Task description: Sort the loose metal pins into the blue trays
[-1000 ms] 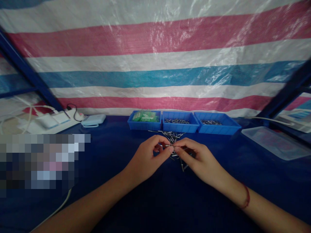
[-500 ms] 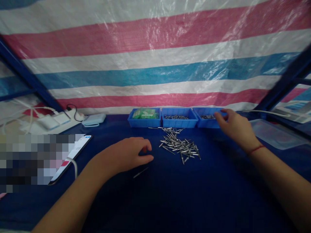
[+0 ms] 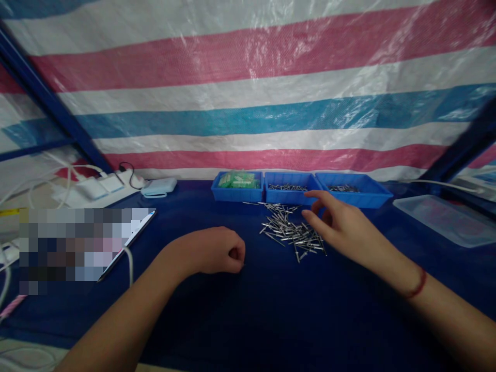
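Observation:
Near the middle of the dark blue table, my left hand [image 3: 220, 251] is closed low over the surface, thumb and fingers pressed together; a tiny tip shows beside the thumb, but what it pinches is mostly hidden. My right hand [image 3: 339, 222] hovers at the right edge of a pile of silver metal rivets [image 3: 289, 230], its thumb and fingers apart with nothing between them. Behind the pile, the middle blue bin [image 3: 289, 196] and the right blue bin [image 3: 356, 199] hold similar small metal pieces. Green packets [image 3: 239, 179] fill the left blue bin [image 3: 237, 195].
A clear plastic lid [image 3: 445, 219] lies at the right. On the left are a tablet-like screen [image 3: 132, 235] with a white cable, a light blue case [image 3: 159, 187] and a white power strip [image 3: 112, 187] with plugs. A striped sheet [image 3: 251, 119] hangs behind.
My right hand has moved left from the right bin to the pile. My left hand has closed where the single rivet lay on the table. The view has shifted slightly.

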`<state>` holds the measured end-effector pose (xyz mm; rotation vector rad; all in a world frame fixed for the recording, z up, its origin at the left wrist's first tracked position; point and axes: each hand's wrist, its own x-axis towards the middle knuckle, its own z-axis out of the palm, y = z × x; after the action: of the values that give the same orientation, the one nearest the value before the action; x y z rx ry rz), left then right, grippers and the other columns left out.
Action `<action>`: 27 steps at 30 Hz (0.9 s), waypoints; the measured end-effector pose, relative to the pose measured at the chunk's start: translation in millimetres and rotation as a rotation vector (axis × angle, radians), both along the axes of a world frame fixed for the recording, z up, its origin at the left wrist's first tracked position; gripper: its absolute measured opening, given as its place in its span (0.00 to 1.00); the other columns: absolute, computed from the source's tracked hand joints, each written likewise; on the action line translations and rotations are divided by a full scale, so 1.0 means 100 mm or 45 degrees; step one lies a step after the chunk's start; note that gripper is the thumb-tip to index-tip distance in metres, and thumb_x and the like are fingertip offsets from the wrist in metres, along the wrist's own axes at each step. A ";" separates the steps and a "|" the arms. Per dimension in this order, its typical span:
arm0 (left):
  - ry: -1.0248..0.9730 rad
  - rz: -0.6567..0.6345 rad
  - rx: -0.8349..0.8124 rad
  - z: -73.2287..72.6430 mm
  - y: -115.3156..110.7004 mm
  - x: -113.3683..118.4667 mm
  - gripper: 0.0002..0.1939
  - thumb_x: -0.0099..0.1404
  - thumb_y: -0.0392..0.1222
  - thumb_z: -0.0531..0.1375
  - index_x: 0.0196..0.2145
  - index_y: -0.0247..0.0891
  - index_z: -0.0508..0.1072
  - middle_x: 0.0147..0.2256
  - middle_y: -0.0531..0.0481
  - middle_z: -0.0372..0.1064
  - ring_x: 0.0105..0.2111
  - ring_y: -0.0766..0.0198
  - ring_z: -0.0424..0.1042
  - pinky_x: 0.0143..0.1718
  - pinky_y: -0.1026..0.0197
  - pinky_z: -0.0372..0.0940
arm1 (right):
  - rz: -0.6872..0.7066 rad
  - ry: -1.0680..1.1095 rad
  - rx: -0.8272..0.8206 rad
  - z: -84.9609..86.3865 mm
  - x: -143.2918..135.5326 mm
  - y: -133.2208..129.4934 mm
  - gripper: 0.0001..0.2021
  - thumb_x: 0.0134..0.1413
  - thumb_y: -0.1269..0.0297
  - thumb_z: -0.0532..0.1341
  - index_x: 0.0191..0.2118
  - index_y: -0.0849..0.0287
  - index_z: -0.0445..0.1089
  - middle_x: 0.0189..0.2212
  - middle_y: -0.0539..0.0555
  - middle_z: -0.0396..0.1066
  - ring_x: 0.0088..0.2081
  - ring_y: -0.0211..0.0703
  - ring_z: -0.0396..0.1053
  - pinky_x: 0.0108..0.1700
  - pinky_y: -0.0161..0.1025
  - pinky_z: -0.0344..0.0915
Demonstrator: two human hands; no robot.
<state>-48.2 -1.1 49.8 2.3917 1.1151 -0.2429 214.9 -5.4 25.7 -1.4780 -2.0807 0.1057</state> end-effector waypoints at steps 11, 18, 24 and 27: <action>-0.525 -0.082 0.090 -0.15 0.11 0.24 0.08 0.64 0.39 0.52 0.31 0.35 0.69 0.25 0.56 0.60 0.25 0.70 0.59 0.27 0.68 0.53 | 0.403 0.148 -0.208 -0.10 -0.36 -0.25 0.08 0.56 0.62 0.56 0.40 0.57 0.68 0.31 0.51 0.71 0.27 0.37 0.67 0.29 0.36 0.62; -0.831 0.125 0.017 -0.28 0.02 0.40 0.09 0.66 0.41 0.50 0.35 0.36 0.68 0.28 0.55 0.60 0.28 0.68 0.59 0.30 0.66 0.55 | 0.451 0.233 -0.271 -0.11 -0.36 -0.23 0.07 0.59 0.63 0.54 0.35 0.57 0.66 0.27 0.49 0.68 0.27 0.35 0.64 0.29 0.35 0.60; -0.979 0.239 -0.122 -0.31 0.01 0.42 0.11 0.67 0.44 0.49 0.34 0.36 0.66 0.27 0.56 0.58 0.27 0.68 0.57 0.29 0.66 0.53 | 0.451 0.344 -0.216 -0.07 -0.36 -0.25 0.06 0.60 0.64 0.53 0.34 0.57 0.65 0.30 0.49 0.69 0.31 0.36 0.67 0.34 0.35 0.62; -1.035 0.268 -0.266 -0.32 0.02 0.44 0.12 0.67 0.45 0.49 0.35 0.34 0.67 0.26 0.56 0.57 0.27 0.69 0.56 0.29 0.66 0.53 | 0.438 0.451 -0.192 -0.09 -0.36 -0.25 0.05 0.60 0.64 0.54 0.39 0.56 0.65 0.33 0.50 0.70 0.32 0.36 0.68 0.35 0.34 0.63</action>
<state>-4.7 0.6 17.5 1.8629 0.8665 0.6043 178.7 -30.1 17.1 -1.0723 -2.0398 0.6233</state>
